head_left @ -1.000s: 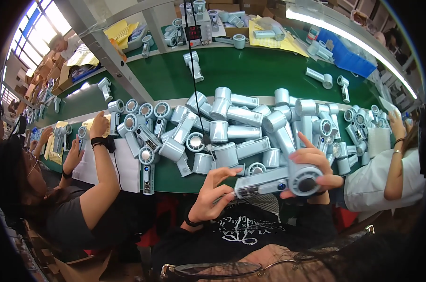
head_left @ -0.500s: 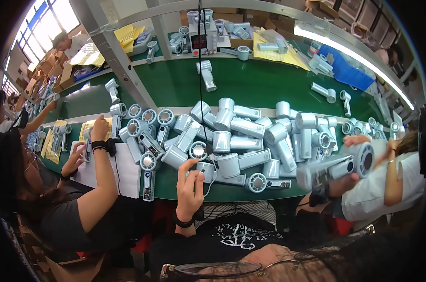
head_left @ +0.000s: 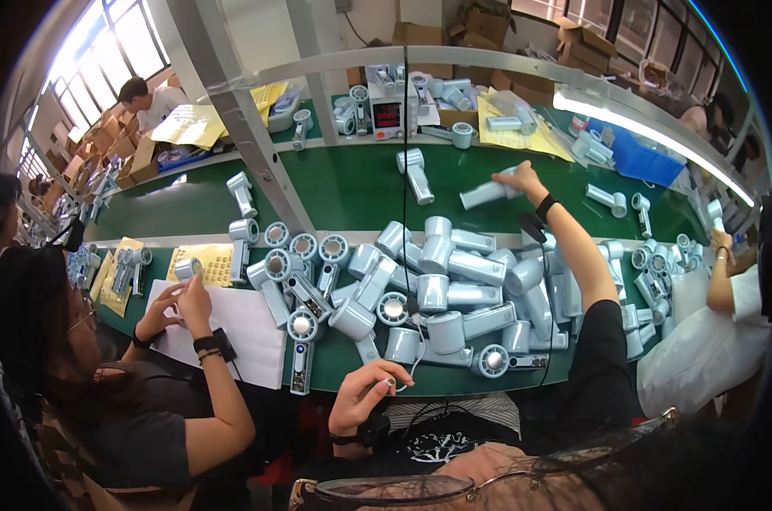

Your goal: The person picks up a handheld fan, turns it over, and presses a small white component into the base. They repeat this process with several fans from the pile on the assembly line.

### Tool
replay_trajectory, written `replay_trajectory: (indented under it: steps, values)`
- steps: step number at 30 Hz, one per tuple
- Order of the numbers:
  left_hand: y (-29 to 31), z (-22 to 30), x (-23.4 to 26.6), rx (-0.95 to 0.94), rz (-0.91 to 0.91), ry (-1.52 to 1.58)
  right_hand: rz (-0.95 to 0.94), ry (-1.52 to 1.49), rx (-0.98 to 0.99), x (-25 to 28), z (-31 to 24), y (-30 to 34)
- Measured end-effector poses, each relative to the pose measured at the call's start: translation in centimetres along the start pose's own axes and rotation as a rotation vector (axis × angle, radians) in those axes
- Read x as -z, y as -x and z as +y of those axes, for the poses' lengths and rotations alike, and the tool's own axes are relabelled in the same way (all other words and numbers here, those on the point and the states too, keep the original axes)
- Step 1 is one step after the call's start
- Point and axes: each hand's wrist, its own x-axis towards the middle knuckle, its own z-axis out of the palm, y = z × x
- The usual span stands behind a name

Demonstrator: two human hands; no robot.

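My right hand (head_left: 522, 179) reaches far forward, its fingers closed around one end of a light-blue handheld fan (head_left: 486, 195), slightly blurred, over the green surface. Close to me, my left hand (head_left: 365, 399) is closed in a pinch on a white cable (head_left: 418, 358), whose end is hidden by the fingers. The cable runs up to a black cord (head_left: 406, 170) hanging from above. Between my hands lies a heap of similar fans (head_left: 475, 268), some showing round grilles. One fan with its handle's inner parts exposed (head_left: 302, 353) lies left of the heap.
On my left a co-worker's hands (head_left: 186, 311) hold a fan above white paper (head_left: 237, 341). A metal post (head_left: 254, 128) rises beyond. Behind the surface stand a power supply (head_left: 389, 115) with a red display and a blue bin (head_left: 646, 157). Another person sits at right.
My right hand has carried a fan from the near right to the far middle. My left hand has dropped lower and its fingers have curled in. The view has shifted.
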Motion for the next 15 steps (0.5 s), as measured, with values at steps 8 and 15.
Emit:
replay_trajectory:
  steps: [8,15]
  values:
    - [-0.3,0.0,0.8,0.067,0.022,-0.029,-0.185,0.157,0.814,-7.8,-6.5,-3.1]
    - [-1.1,0.3,0.4,0.089,0.027,-0.098,-0.311,0.4,0.268,-13.9,-10.0,-1.4]
